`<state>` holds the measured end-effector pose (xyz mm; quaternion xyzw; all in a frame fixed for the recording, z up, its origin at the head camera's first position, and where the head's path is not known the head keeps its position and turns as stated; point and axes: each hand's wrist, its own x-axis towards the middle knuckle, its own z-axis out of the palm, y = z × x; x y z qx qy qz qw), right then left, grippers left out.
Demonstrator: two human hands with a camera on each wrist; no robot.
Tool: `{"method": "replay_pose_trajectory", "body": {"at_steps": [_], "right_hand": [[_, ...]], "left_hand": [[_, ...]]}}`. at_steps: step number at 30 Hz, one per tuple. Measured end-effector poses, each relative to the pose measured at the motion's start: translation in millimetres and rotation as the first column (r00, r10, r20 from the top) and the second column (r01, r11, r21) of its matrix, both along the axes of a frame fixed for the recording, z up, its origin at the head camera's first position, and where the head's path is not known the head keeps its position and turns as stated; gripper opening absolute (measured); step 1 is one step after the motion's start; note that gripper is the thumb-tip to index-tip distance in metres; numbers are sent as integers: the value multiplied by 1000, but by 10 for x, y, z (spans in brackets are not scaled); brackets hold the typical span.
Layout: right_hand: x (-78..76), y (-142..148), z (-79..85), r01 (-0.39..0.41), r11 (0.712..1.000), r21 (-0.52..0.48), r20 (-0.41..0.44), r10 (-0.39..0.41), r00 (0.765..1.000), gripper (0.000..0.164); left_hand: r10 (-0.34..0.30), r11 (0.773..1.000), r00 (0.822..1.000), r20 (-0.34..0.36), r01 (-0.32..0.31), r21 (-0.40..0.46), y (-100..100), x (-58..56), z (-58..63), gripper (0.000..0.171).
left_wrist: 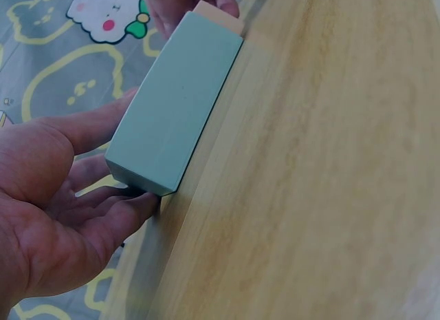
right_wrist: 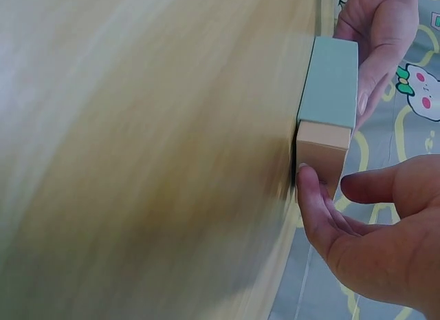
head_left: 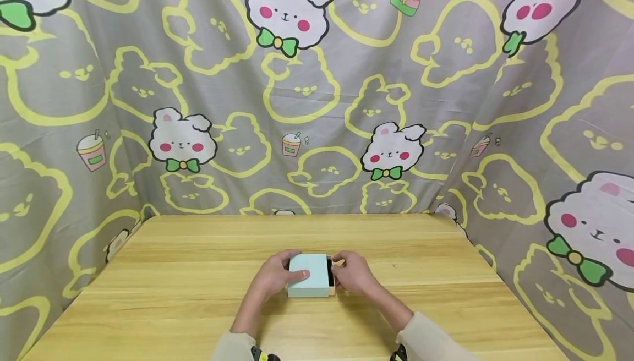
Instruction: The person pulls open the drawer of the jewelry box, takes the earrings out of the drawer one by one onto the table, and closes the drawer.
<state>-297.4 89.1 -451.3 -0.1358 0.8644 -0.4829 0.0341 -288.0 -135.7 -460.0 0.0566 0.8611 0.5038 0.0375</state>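
A mint-green box sleeve (head_left: 308,270) lies flat on the table, with a peach inner tray (right_wrist: 322,151) sticking a short way out of its right end. Dark material (head_left: 330,274) shows inside the exposed strip of tray. My left hand (head_left: 272,277) grips the sleeve from the left, thumb across the top and fingers around the far side and end. At the other end, my right hand (head_left: 355,273) holds the tray, fingertips against its outer end and thumb close to its upper edge. Most of the tray is hidden within the sleeve.
The wooden table (head_left: 198,295) extends around the box on all sides. A grey curtain (head_left: 317,185) with rabbit and yellow outline prints hangs behind the table and along both sides.
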Motion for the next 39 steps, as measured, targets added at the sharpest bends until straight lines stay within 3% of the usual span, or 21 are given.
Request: {"method": "replay_pose_trajectory", "body": {"at_steps": [13,26,32,39], "right_hand": [[18,-133,3,-8,1000,14,-10,8,1000,34],[37,-111,-21,-9,997,-74,46,12,999,33],[24,-105,1,1,997,-74,110,7,994,34],[-16,-83,57,-44,992,-117,231,71,970,39]], "left_hand": [[-11,1000,1000,-2,11,12,-3,-15,-9,66],[-7,1000,1000,10,7,7,1,-14,4,67],[-6,1000,1000,9,6,8,-5,-23,0,68],[-7,1000,1000,11,7,16,0,-16,11,68]]}}
